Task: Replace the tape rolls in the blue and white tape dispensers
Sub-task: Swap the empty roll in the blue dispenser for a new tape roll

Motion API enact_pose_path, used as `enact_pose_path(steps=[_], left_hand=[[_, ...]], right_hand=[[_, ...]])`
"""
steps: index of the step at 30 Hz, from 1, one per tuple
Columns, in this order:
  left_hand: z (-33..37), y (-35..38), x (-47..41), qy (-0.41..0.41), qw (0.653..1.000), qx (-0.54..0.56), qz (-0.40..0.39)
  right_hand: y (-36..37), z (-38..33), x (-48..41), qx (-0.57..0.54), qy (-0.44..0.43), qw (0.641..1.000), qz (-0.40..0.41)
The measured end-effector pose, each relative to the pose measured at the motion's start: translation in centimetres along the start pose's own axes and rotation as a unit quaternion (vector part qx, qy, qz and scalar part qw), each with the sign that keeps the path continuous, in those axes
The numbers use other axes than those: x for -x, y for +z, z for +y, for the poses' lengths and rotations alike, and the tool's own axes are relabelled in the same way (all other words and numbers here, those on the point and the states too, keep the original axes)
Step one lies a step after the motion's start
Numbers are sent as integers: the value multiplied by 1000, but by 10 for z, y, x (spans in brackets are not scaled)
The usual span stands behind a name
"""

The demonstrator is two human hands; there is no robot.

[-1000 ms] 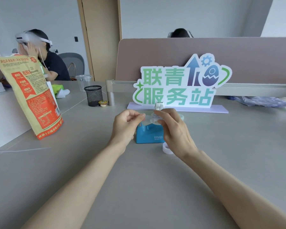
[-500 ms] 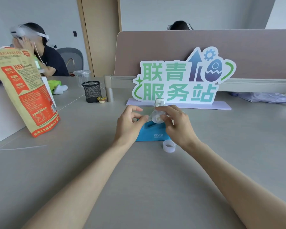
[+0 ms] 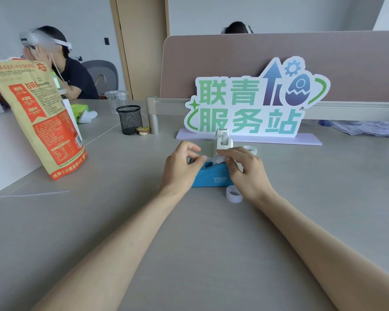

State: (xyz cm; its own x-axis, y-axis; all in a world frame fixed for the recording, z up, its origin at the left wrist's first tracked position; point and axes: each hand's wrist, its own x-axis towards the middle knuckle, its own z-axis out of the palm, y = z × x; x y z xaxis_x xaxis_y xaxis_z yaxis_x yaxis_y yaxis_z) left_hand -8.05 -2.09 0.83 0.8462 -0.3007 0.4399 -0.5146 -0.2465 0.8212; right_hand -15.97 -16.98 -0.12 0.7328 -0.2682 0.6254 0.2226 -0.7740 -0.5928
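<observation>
The blue tape dispenser (image 3: pixel 211 177) stands on the grey desk in front of me. A clear tape roll (image 3: pixel 216 160) sits at its top slot, mostly hidden by my fingers. My right hand (image 3: pixel 245 173) grips that roll from the right. My left hand (image 3: pixel 180 167) pinches the loose tape end at the dispenser's left. Right behind the blue one stands the white tape dispenser (image 3: pixel 222 138). A small clear roll (image 3: pixel 234 193) lies on the desk under my right wrist. Another roll (image 3: pixel 250 149) lies behind my right hand.
A green-lettered sign (image 3: pixel 252 104) stands at the back against a desk divider (image 3: pixel 279 52). At the left are an orange food bag (image 3: pixel 38 117), a black mesh cup (image 3: pixel 130 119) and a small round pot (image 3: pixel 142 130). A seated person (image 3: pixel 61 63) is at far left.
Both hands have come down with the tape roll onto the top of the blue dispenser. The left hand now pinches the tape end lower at the dispenser's left.
</observation>
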Motion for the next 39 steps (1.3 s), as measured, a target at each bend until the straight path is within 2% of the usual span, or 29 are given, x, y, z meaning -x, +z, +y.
enact_pose_path(steps=[4, 9, 13, 29, 33, 39], left_hand=[[-2, 1, 1, 6, 1000, -7, 1], [-2, 1, 1, 5, 1000, -2, 2], [-2, 1, 1, -4, 1000, 3, 5], [-5, 0, -2, -32, 999, 38, 5], [-4, -2, -3, -53, 995, 85, -1], [1, -6, 0, -111, 983, 149, -11]], right_hand=[[-1, -5, 2, -10, 25, 1000, 2], [-1, -9, 8, 1, 19, 995, 95], [1, -10, 11, 17, -3, 996, 86], [1, -13, 13, 43, 0, 997, 67], [2, -12, 11, 57, 0, 998, 40], [5, -12, 11, 104, -47, 993, 31]])
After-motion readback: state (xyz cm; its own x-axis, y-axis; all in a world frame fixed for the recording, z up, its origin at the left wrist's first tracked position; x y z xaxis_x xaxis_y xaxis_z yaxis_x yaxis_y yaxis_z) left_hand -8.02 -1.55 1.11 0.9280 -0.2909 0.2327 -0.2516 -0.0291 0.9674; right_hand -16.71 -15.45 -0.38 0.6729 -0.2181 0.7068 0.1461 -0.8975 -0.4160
